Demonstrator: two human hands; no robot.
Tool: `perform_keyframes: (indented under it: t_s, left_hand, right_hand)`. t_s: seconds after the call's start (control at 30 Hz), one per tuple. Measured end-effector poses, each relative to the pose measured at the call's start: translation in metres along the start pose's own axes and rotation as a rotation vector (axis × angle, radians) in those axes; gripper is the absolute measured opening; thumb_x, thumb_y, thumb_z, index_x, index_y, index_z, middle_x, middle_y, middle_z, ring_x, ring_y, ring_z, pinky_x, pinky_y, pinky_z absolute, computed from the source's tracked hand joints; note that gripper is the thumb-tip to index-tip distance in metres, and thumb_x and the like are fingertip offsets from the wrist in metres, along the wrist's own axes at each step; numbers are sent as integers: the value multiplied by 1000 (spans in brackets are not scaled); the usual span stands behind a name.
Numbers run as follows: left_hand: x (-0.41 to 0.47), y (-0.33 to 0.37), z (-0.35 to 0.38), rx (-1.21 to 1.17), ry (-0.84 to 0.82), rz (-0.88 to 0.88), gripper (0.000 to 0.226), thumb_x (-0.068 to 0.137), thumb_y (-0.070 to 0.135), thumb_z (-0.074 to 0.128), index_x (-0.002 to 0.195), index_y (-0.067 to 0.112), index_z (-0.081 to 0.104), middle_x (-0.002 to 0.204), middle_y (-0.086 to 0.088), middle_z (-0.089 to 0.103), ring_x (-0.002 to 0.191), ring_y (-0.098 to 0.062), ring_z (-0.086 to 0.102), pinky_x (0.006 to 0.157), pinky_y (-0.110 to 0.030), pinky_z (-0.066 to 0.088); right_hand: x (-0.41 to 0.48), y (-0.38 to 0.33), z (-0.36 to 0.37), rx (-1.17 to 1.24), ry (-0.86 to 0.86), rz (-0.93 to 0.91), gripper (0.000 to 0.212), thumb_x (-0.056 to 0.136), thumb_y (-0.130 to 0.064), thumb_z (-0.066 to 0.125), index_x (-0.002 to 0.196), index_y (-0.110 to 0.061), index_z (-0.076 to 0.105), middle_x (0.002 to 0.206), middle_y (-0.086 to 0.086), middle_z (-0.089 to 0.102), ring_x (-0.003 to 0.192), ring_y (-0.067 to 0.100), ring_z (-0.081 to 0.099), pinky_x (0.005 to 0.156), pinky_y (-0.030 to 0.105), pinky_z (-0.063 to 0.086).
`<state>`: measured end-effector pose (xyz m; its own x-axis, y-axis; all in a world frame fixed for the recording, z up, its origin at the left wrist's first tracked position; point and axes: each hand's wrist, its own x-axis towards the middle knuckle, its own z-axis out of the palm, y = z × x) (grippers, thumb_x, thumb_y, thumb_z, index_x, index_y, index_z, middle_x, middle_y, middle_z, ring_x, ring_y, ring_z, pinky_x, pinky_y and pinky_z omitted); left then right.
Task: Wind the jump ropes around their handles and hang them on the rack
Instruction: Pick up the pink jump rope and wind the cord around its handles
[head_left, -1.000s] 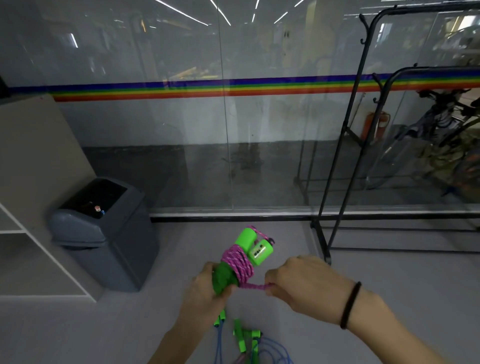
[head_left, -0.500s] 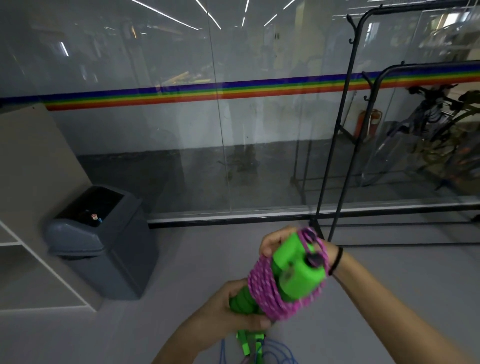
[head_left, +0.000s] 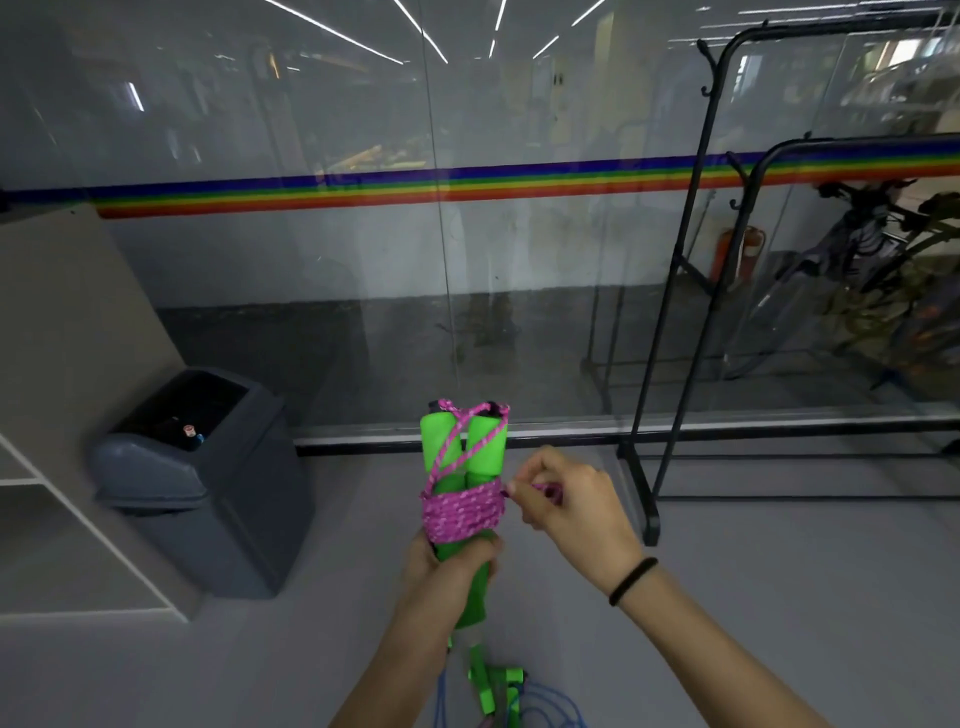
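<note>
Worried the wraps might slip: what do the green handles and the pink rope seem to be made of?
Green handles: probably foam or soft rubber sleeves; matte, no glare, rounded ends, though the look can't settle which. Pink rope: braided textile cord, likely nylon or polyester; woven pink-and-white flecks, dull finish, bends tightly in the coils.

The left hand (head_left: 448, 569), on a bare forearm reaching up from the bottom edge of view, has its fingers curled round the lower part of the upright handles (head_left: 439, 441). The right hand (head_left: 566, 501) sits just beside it and slightly higher, back turned up, fingertips pinching the rope (head_left: 462, 512) end. A dark band (head_left: 632, 581) circles the right wrist.
</note>
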<state>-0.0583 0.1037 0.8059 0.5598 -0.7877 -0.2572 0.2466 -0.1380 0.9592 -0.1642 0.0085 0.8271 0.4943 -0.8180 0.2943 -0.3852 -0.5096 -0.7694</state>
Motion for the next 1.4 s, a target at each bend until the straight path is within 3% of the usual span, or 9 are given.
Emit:
perform_keyframes:
  t_s: [0.1,0.37,0.5,0.6,0.77,0.97,1.17,1.23,1.4]
  left_hand:
    - [-2,7,-2,-67,17,25,16,74,-8,66,84,2,61,62,-11,60,51,-17,54,50,-24,44]
    - [-12,29,-9,-199,-81,94,33,50,4,69,83,1,62,61,-12,63,47,-18,56,45,-24,45]
    - [-16,28,-5,-196,-78,60,32,58,1,73,88,-2,61,63,-11,62,49,-17,56,50,-25,45]
    - [-21,28,5,-183,-89,60,30,67,-2,71,95,-3,61,63,-10,62,50,-17,56,50,-25,45]
    - [-31,37,20,-196,-127,175,27,80,-6,59,89,18,68,72,0,70,68,-12,65,59,-25,52]
    - [-32,42,19,-187,-110,175,29,78,0,65,101,17,66,88,-10,73,80,-22,69,68,-31,53]
    - [-33,43,14,-34,-97,269,32,71,10,66,97,29,61,65,7,64,59,-7,57,56,-21,48]
    - [-32,43,13,50,-98,319,36,70,13,63,100,32,58,67,9,64,57,-6,54,54,-21,47]
    - [-26,41,8,168,-109,338,40,64,16,58,101,33,54,81,-6,67,59,-9,55,53,-26,49]
  right_hand:
    - [-4,1,-11,78,-18,-23,17,83,-19,66,71,-15,55,50,-8,56,48,4,52,51,13,40]
    - [-9,17,-33,-2,26,-86,16,86,-23,62,74,-16,54,63,6,62,59,19,53,56,32,42]
    - [-15,-5,-37,-5,182,-175,16,84,-27,64,73,-20,54,62,-7,60,62,11,56,53,18,42]
    - [-23,-31,-36,-3,252,-367,12,83,-29,62,80,-18,58,71,-12,56,68,1,53,63,7,40]
    - [-27,-53,-24,18,190,-557,19,82,-21,66,94,-8,68,85,2,56,80,4,51,74,14,44]
    - [-27,-52,-23,92,228,-590,18,83,-12,63,98,-11,72,96,6,56,95,2,53,82,17,48]
    - [-22,-58,-38,174,73,-364,20,71,-18,77,89,-15,70,94,-5,57,77,9,61,70,14,51]
    - [-19,-59,-42,129,39,-316,31,69,-19,78,98,-19,69,95,-7,58,72,10,60,66,15,52]
    - [-14,-57,-44,-123,86,-392,20,66,-32,74,78,-18,66,83,-12,61,74,4,56,63,27,49]
